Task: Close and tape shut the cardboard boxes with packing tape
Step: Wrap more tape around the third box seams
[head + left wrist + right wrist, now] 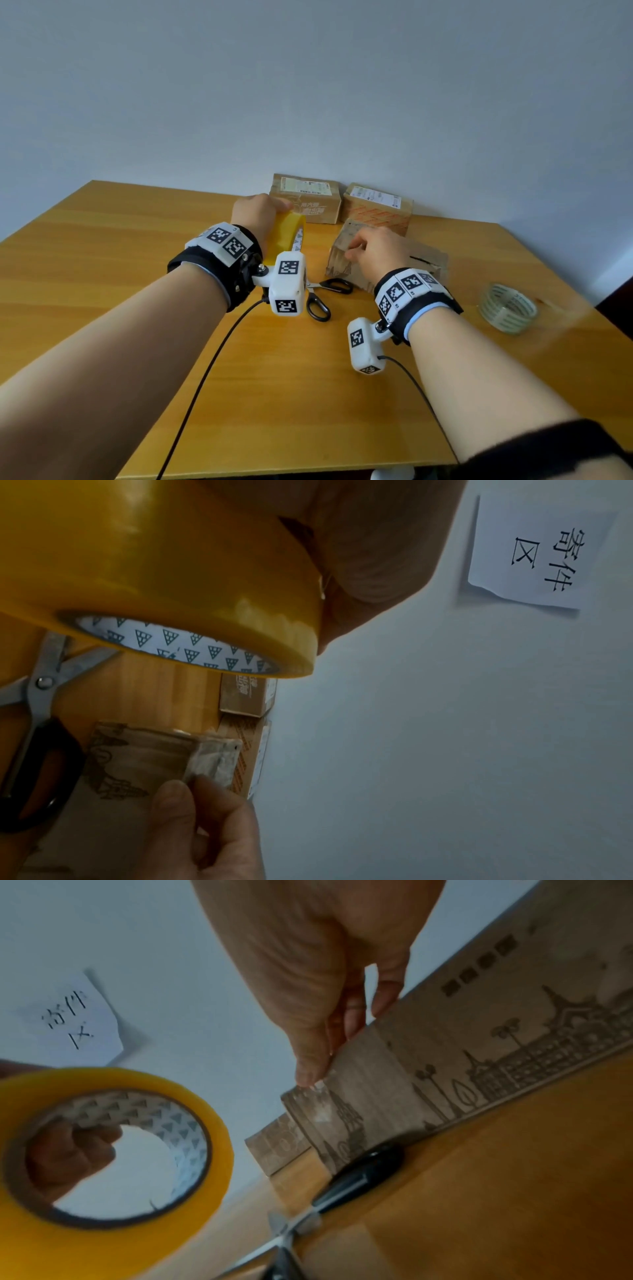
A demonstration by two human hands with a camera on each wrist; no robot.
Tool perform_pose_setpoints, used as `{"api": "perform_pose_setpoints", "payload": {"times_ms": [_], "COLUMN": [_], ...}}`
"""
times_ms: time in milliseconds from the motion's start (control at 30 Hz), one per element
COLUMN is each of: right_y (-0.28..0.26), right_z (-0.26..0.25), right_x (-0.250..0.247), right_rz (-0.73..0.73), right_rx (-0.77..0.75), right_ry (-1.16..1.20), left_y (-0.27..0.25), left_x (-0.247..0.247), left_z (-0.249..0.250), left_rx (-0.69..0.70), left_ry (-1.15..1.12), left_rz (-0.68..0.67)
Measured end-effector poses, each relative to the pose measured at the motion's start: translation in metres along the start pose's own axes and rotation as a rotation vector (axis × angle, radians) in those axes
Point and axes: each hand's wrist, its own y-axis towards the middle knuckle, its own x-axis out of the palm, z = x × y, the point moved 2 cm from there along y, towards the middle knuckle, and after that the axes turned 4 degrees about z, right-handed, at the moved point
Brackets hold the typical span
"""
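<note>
The yellow roll (287,233) is gripped by the left hand (257,211), fingers curled through its core, and is held above the surface (120,260) just left of the near box (424,261), whose top left corner is pinched by the right hand (373,247), seemingly on a tape end. The strip is best drawn taut along the seam and pressed flat while the box is steadied. Room is tight: scissors (322,297) lie just in front, two boxes (305,198) behind near the wall, and more space lies to the left.
</note>
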Motion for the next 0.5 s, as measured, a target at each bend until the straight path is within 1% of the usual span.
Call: {"api": "perform_pose_setpoints", "payload": {"times_ms": [167, 267, 333, 433, 500], "right_y": [0.003, 0.004, 0.009, 0.015, 0.018], "right_z": [-0.001, -0.010, -0.015, -0.018, -0.021], "right_x": [0.008, 0.008, 0.013, 0.021, 0.022], "right_rz": [0.031, 0.002, -0.017, 0.032, 0.040], "right_rx": [-0.112, -0.181, -0.206, -0.217, -0.200], "right_ry": [0.177, 0.232, 0.261, 0.292, 0.289], "left_y": [0.008, 0.014, 0.018, 0.022, 0.022], "left_x": [0.009, 0.010, 0.009, 0.009, 0.009], "left_z": [-0.002, 0.001, 0.003, 0.005, 0.007], "left_rx": [0.017, 0.028, 0.041, 0.070, 0.087], "left_ry": [-0.025, -0.041, -0.042, -0.020, -0.010], "left_rz": [-0.020, -0.016, -0.013, -0.007, -0.009]}}
